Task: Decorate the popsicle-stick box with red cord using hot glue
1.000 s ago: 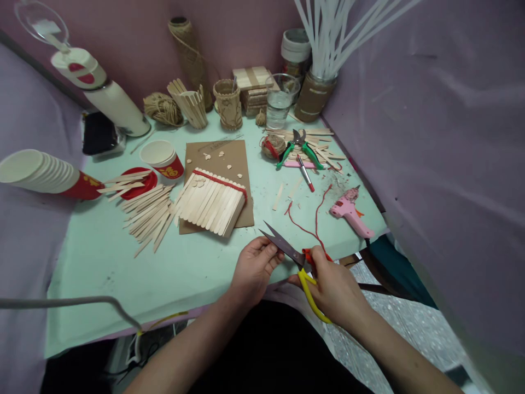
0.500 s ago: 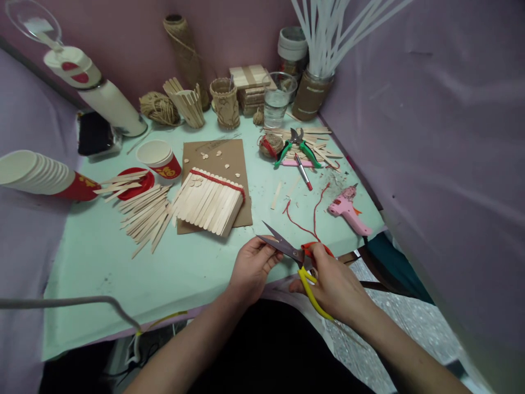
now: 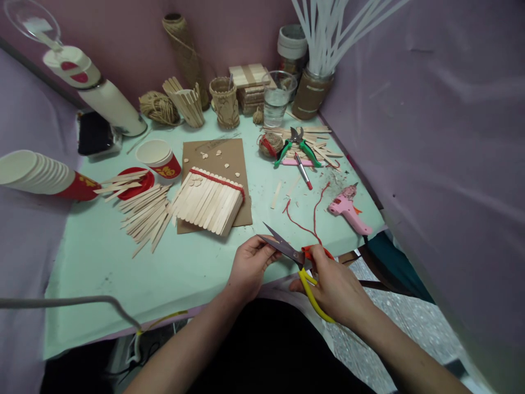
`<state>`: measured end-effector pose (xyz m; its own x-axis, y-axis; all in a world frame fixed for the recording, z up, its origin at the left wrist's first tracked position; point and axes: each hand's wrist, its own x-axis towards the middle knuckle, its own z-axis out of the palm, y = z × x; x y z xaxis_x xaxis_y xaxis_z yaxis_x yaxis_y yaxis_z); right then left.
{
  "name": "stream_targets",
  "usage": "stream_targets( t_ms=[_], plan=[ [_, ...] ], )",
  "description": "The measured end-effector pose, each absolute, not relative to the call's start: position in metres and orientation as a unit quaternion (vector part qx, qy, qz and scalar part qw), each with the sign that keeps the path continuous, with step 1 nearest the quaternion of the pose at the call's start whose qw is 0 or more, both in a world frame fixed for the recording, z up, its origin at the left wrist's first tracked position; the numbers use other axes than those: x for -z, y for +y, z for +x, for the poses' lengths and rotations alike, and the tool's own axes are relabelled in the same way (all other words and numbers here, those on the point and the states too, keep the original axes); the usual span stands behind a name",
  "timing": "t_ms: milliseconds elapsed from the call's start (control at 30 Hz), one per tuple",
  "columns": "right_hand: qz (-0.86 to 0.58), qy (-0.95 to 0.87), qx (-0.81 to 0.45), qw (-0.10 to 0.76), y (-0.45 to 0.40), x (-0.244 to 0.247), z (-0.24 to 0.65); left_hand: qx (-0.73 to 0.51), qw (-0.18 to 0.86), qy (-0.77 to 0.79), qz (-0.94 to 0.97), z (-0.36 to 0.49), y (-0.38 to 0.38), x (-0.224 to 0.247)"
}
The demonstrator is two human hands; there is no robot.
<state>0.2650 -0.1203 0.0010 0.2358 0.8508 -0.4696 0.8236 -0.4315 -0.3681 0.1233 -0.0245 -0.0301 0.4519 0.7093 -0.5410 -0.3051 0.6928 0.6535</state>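
My right hand (image 3: 334, 284) grips a pair of scissors (image 3: 309, 284) with one yellow and one red-orange handle. Their dark blades stand apart and point up and left. Close to the blades, my left hand (image 3: 252, 265) pinches a small pale wooden piece, mostly hidden by fingers and blades. Both hands are over the table's front edge. Beyond them, a box-like piece made of craft sticks (image 3: 209, 202) with a red yarn trim lies on a sheet of brown cardboard (image 3: 241, 158). Several small wooden chips (image 3: 219, 152) are scattered on the cardboard, and some lie on the stick piece.
Loose craft sticks (image 3: 143, 219), a paper cup (image 3: 164, 164) and stacked cups (image 3: 45, 178) are at left. Right are red yarn (image 3: 301, 224), a pink glue gun (image 3: 348, 210), green-handled pruners (image 3: 297, 146) and a marker (image 3: 303, 172). A glass of water (image 3: 275, 104) stands behind.
Almost nothing differs. My hands and the scissors shift very slightly, with the blades at about the same opening; the things on the table stay put.
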Motion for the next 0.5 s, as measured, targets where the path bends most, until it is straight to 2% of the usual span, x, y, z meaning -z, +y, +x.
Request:
stream_targets(
  t_ms=[500],
  plan=[
    [-0.78, -0.561, -0.273, -0.045, -0.1236, -0.0008, 0.2661, -0.263, 0.825, 0.42, 0.271, 0.1165, -0.02, 0.0328]
  ],
)
